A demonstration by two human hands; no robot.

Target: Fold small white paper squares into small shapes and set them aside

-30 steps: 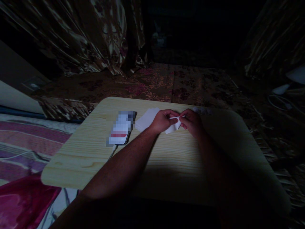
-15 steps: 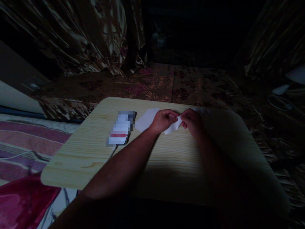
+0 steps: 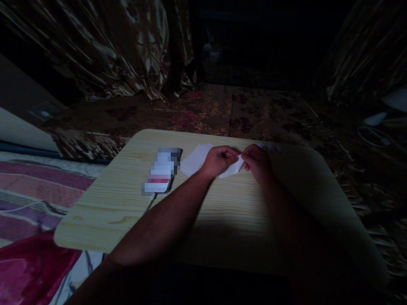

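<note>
Both of my hands meet over the far middle of a light wooden table [image 3: 121, 212]. My left hand [image 3: 218, 161] and my right hand [image 3: 257, 163] each pinch a small white piece of paper [image 3: 233, 168] between their fingertips, just above the tabletop. Behind my left hand lies a white sheet of paper [image 3: 195, 159], flat on the wood. The room is dim and my right forearm is in deep shadow.
A phone [image 3: 162, 171] with a lit screen lies left of the papers, a cable running from it off the table's near edge. Patterned fabric [image 3: 95, 51] hangs behind, a striped bedcover [image 3: 32, 186] is at the left, and white cables [image 3: 375, 135] lie far right.
The small paper has shifted a little between my fingers, and my right hand has edged slightly up and left. Nothing else has moved.
</note>
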